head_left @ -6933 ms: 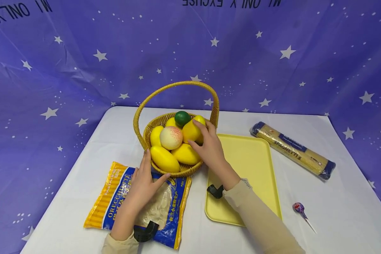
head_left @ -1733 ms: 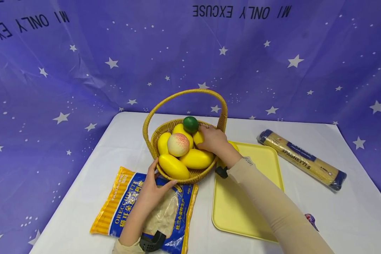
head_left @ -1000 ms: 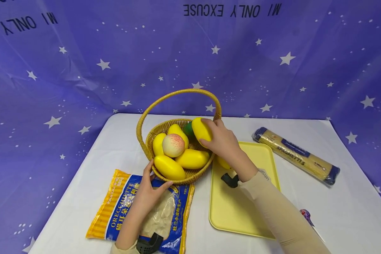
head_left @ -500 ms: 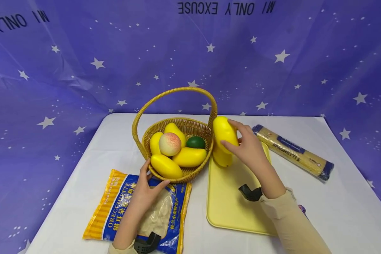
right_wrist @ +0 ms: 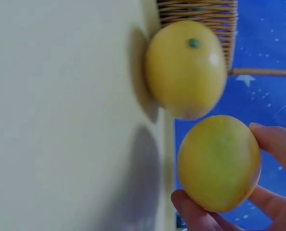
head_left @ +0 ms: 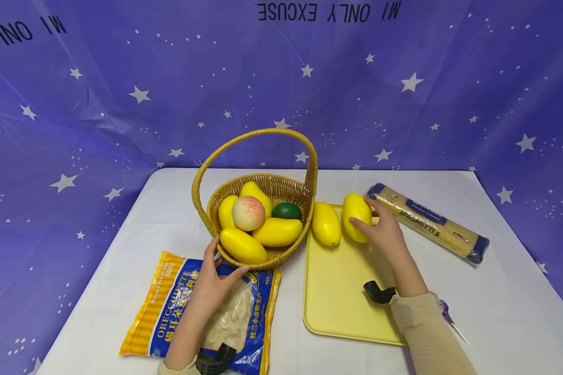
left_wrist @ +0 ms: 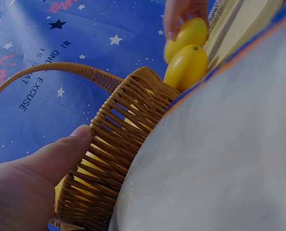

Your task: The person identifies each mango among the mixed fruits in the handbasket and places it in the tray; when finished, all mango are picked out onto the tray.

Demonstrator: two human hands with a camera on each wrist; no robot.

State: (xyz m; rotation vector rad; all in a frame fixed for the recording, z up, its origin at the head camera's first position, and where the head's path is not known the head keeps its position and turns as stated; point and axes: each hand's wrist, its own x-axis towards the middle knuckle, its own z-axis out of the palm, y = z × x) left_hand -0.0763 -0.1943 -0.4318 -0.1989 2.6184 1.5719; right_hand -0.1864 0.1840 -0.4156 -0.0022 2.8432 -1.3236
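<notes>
The right hand (head_left: 386, 233) pinches a yellow mango (head_left: 355, 216), long axis running near to far, seemingly just above the far end of the yellow tray (head_left: 338, 297). A second mango (head_left: 326, 224) lies to its left, beside the wicker basket (head_left: 287, 187) the left hand (head_left: 211, 288) grips.

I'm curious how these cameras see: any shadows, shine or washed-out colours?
Right wrist view: the tray looks washed out, with two soft-edged shadows; the upper yellow fruit shows a white glint. Head view: fairly sharp, lettering on the spaghetti pack readable.
</notes>
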